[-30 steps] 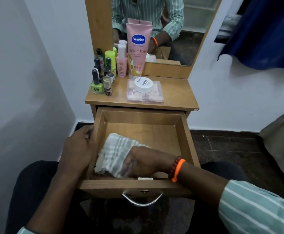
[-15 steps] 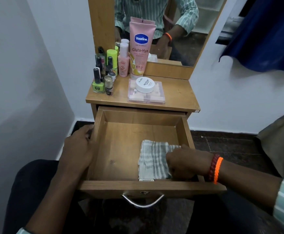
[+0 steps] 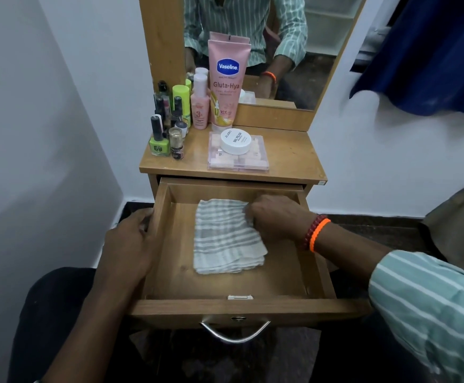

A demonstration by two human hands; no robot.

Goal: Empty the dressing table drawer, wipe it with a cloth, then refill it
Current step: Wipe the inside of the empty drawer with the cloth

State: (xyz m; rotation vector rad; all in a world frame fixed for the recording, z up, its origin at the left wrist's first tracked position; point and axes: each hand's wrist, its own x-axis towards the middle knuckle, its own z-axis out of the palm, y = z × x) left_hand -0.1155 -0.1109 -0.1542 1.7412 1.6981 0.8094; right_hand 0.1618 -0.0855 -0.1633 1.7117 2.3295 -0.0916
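Observation:
The wooden drawer (image 3: 242, 309) stands pulled out below the dressing table top (image 3: 289, 158). A folded grey-and-white striped cloth (image 3: 225, 241) lies on the drawer floor, reaching its back wall. My right hand (image 3: 277, 219) grips the cloth's far right edge near the back of the drawer. My left hand (image 3: 131, 244) clasps the drawer's left wall from outside. On the table top stand a pink Vaseline tube (image 3: 226, 78), a pink bottle (image 3: 200, 103), several nail polish bottles (image 3: 167, 125) and a white jar (image 3: 236, 140) on a clear case (image 3: 237, 163).
A mirror (image 3: 253, 45) rises behind the table top. A white wall (image 3: 32, 134) closes in on the left. A blue cloth (image 3: 432, 51) hangs at the upper right. A metal handle (image 3: 235, 331) hangs from the drawer front, above my dark-trousered lap.
My right hand swept the cloth from the drawer's front left to its front right, then up to the back middle. My left hand stayed on the left wall.

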